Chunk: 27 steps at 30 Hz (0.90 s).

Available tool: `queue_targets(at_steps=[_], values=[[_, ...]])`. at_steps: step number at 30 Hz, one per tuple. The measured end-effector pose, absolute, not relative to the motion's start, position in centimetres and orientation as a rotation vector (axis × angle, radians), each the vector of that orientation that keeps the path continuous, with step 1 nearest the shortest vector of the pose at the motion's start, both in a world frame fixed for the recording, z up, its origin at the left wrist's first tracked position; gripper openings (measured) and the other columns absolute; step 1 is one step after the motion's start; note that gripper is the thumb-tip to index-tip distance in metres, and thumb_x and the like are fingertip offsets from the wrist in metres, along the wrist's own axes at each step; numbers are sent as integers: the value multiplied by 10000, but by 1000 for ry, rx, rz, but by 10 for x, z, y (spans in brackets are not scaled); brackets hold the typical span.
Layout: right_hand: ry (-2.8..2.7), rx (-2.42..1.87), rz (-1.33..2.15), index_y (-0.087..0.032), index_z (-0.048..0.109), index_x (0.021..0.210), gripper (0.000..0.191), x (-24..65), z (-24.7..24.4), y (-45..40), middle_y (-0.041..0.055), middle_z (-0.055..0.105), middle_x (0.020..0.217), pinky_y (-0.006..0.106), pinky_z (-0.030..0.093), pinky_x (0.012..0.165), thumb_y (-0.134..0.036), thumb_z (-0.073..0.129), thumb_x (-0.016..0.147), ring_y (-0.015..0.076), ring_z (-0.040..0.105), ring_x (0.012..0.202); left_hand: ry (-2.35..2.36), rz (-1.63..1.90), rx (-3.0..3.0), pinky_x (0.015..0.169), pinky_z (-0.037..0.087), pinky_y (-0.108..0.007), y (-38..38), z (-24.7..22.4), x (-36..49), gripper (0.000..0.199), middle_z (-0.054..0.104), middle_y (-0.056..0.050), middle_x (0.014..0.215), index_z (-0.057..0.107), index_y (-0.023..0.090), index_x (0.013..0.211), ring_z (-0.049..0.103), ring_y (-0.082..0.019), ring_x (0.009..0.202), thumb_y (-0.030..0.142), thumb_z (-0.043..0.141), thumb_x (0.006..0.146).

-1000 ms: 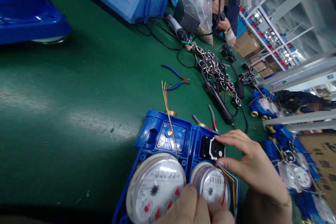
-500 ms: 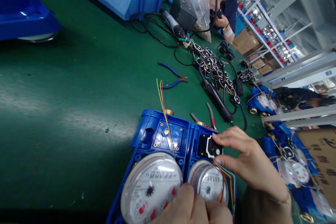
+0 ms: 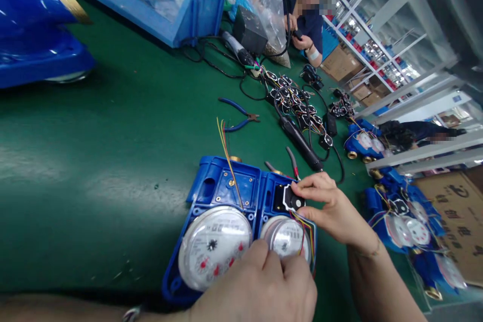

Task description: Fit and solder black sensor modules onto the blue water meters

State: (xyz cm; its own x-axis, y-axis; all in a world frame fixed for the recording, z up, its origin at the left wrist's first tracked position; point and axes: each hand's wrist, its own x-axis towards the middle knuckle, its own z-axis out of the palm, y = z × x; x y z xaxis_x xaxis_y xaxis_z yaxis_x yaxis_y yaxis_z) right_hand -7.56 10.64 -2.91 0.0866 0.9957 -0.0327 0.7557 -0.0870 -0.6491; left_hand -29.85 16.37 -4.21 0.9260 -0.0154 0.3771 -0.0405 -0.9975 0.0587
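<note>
Two blue water meters point(image 3: 241, 221) are lying side by side on the green bench point(image 3: 113, 136), near the person, their round dials facing up. The right hand point(image 3: 332, 209) is pinching a small black module point(image 3: 292, 200) between thumb and fingertips, pressing it against the upper compartment of the right meter point(image 3: 289, 226) — red, yellow and green wires point(image 3: 307, 231) are trailing from the module down beside that meter's dial. The left hand point(image 3: 264, 287) is resting on the near edge of the two meters, fingers curled over the rims of the dials, bracing them rather than closing around anything. Thin yellow and red wires point(image 3: 226, 153) are sticking up from the left meter point(image 3: 219, 231). Farther off, blue-handled pliers point(image 3: 239, 115) are lying on the bench, with a heap of wired black modules point(image 3: 298, 105) to their right. A co-worker's hand point(image 3: 300, 40) is working at the far end.
</note>
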Motion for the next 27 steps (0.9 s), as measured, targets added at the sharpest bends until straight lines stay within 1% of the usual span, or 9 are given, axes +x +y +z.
queue_targets(at_steps=[3,5,7,9,10,14,18,22,27], values=[[-1511,-1836,737,-326,662,1088,381,-75,-46,98,46,434,1113,395,294,973,-499,700,752,242,392,1096,-53,560,3031,460,352,-350,162,-41,-297,230,544,-28,705,566,202,894,517,-196,509,182,353,809],[-1313,-1769,792,-317,608,1163,467,-82,-59,95,46,387,1134,367,357,953,-535,675,755,231,409,1092,0,561,3030,470,363,-358,160,-40,-296,229,537,-32,710,562,196,880,528,-204,527,184,341,818],[-1098,-1690,860,-361,404,1324,556,-94,-68,95,43,389,1173,357,423,905,-546,571,827,209,463,1065,22,606,3009,453,344,-355,159,-38,-296,222,537,-33,712,561,192,873,527,-204,517,192,347,816],[-919,-1616,962,-360,220,1384,581,-108,-72,98,57,420,1215,358,470,860,-499,484,886,200,519,1041,14,656,2982,438,327,-352,158,-38,-297,222,543,-37,713,565,185,877,525,-205,500,206,356,806],[-855,-1586,1028,-325,220,1380,572,-114,-71,100,72,454,1207,361,485,845,-466,482,892,205,543,1024,9,669,2979,435,324,-351,157,-38,-298,222,547,-39,715,567,181,879,528,-207,501,209,360,802],[-712,-1504,1239,-183,438,1220,476,-123,-61,108,104,587,1073,367,509,813,-388,602,824,225,609,916,30,628,3009,442,344,-349,157,-40,-299,206,560,-40,739,563,181,886,545,-210,531,206,372,814],[-671,-1459,1304,-171,523,1096,449,-117,-54,116,72,632,987,334,510,810,-372,711,740,206,626,860,-68,556,2975,463,385,-351,159,-40,-298,203,551,-34,734,561,170,895,537,-200,538,235,385,817],[-718,-1435,1311,-185,546,1024,419,-117,-55,122,37,644,898,306,510,764,-433,715,733,177,631,773,-41,581,3004,493,418,-358,160,-41,-298,212,575,-42,757,566,171,917,565,-212,568,228,386,819],[-929,-1476,1237,-149,536,1131,592,-110,-64,123,75,625,972,332,512,783,-574,668,741,187,616,839,42,730,3068,506,422,-347,166,-51,-298,192,606,-2,716,593,205,898,569,-195,527,184,421,815]])
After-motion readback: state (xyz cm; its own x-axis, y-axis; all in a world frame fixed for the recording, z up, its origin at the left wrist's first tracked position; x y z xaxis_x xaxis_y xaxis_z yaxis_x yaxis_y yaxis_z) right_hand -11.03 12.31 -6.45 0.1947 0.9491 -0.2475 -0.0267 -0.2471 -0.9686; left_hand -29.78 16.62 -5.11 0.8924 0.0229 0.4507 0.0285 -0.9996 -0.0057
